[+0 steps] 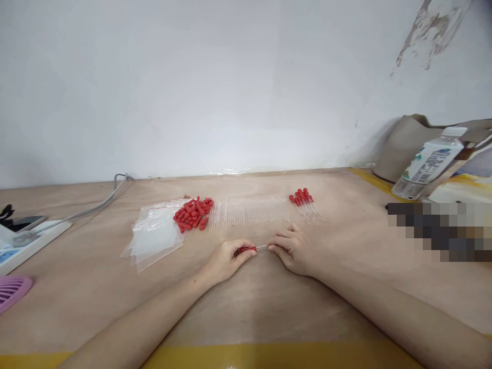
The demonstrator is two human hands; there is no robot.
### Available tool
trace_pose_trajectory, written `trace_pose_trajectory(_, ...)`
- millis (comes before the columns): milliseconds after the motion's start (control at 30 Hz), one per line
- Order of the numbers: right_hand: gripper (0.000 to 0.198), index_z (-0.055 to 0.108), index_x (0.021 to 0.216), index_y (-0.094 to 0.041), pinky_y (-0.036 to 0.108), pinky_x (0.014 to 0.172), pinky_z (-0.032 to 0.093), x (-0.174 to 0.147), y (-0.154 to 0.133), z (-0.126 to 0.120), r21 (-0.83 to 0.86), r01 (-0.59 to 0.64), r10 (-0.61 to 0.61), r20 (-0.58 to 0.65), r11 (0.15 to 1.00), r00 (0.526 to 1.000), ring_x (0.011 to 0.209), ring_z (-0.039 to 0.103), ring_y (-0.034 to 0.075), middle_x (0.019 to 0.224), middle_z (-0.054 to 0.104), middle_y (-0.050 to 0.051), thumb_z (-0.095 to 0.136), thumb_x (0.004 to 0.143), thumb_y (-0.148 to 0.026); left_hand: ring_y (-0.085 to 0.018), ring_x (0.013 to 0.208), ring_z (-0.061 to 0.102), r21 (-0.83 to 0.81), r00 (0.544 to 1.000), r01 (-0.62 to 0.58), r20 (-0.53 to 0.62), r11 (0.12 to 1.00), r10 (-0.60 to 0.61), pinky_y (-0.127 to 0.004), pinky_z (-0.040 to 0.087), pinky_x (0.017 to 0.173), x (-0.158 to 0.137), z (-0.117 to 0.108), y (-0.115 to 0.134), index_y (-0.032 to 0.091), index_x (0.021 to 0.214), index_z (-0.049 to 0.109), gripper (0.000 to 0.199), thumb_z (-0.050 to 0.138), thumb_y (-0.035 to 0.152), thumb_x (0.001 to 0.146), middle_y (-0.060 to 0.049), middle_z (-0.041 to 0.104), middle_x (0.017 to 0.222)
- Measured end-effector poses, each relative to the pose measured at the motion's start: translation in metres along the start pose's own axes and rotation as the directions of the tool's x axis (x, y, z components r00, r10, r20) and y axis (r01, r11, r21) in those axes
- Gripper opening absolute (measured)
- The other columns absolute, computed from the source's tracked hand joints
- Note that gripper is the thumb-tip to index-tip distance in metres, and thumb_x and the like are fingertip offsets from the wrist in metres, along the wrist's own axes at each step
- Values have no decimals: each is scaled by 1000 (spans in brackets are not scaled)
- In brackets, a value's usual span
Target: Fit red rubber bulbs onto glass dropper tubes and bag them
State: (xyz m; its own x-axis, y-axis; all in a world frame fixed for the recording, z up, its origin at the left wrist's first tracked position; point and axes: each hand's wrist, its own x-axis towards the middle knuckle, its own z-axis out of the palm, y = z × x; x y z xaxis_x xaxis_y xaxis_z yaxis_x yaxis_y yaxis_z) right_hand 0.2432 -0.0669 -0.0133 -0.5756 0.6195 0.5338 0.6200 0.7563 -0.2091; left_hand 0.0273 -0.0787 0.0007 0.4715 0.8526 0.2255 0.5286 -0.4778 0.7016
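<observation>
My left hand (229, 260) pinches a red rubber dropper bulb (248, 249) low over the table. From the bulb's right end runs a thin clear tube (262, 247), its other end between the fingers of my right hand (291, 249). How deep the tube sits in the bulb is hidden by my fingers. Beyond my left hand lies a heap of loose red bulbs (193, 212). Rows of clear tubes (246, 211) lie side by side past both hands. Several droppers with red bulbs on clear tubes (306, 205) are laid together behind my right hand.
Clear plastic bags (156, 236) lie partly under the bulb heap. At left are a white power strip (49, 237) with a grey cable (100, 206) and a purple slotted object (13, 292). A plastic bottle (430, 164) leans by a beige bag (400, 146) at right.
</observation>
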Motion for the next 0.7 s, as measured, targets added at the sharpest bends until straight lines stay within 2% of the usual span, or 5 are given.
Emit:
trace_pose_trajectory(200,27,61,78,-17,29,66,27,2,-6,0,-13,27,-26,3,1000,1000,59,48,11,66,58,1,37,88,-23,-13,65,57,22,1000,-16,-1,1000,16,-22,44,60,0,0,1,18,88,64,19,50,29,83,0,65,74)
trace_pose_trajectory(433,33,55,67,-16,29,63,25,5,-15,1,-27,-4,5,28,1000,1000,54,44,11,62,57,1,33,90,-25,-11,60,54,94,996,-83,-11,992,84,-21,42,57,0,0,0,17,86,64,17,51,27,82,0,65,71)
trace_pose_trajectory(700,34,53,65,-16,28,63,25,7,-21,-1,65,-90,80,149,994,986,54,46,10,63,61,0,31,90,-23,-11,60,56,170,980,-182,-44,969,192,-21,43,59,-2,3,-2,17,86,63,14,52,24,82,0,65,72)
